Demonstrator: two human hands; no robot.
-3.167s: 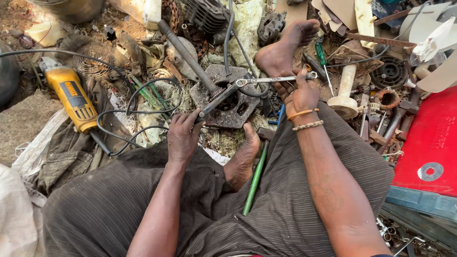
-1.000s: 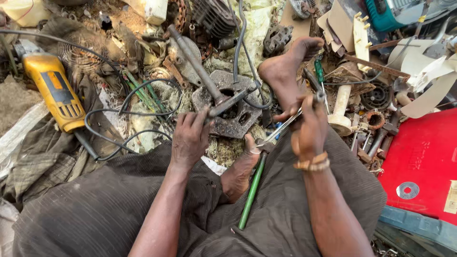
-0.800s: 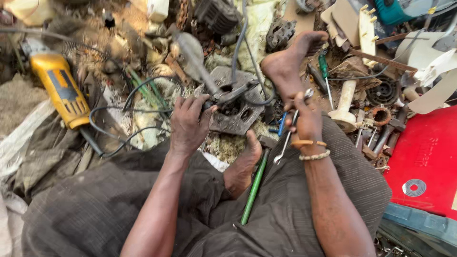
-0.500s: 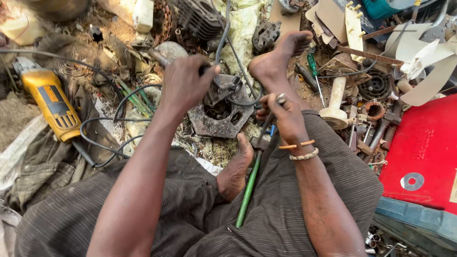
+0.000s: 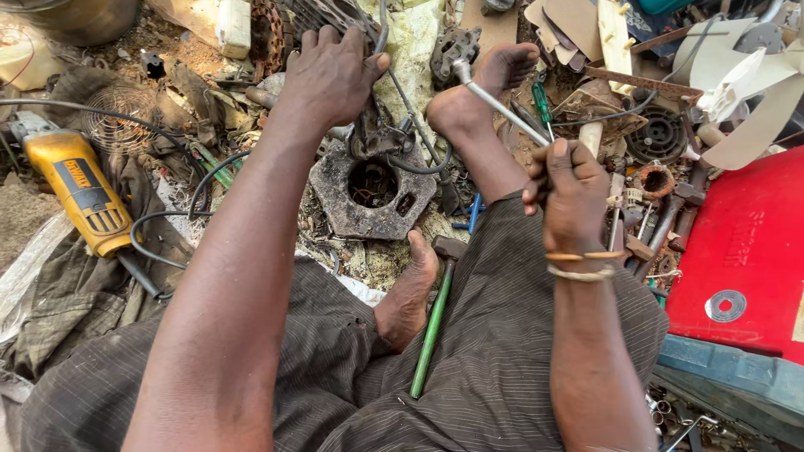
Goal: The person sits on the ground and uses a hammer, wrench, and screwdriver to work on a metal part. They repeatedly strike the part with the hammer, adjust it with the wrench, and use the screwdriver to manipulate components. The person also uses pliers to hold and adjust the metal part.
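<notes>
I sit on the ground with a rusty round metal housing (image 5: 373, 197) between my feet. My left hand (image 5: 331, 75) reaches forward and grips a dark metal part (image 5: 368, 130) that stands on the housing's far edge. My right hand (image 5: 569, 188) is shut on a shiny steel wrench (image 5: 498, 100) and holds it raised, its head pointing up and left near my right foot (image 5: 477, 105). A green-handled hammer (image 5: 434, 322) lies between my legs beside my left foot (image 5: 410, 293).
A yellow angle grinder (image 5: 79, 197) with a black cable lies at the left. A red metal box (image 5: 745, 251) stands at the right. Scrap parts, a white fan blade (image 5: 745, 92), screwdrivers and metal rings crowd the ground beyond my feet.
My left hand has reached forward from the housing's near side to the part at its far edge. My right hand lifted the wrench up and to the right.
</notes>
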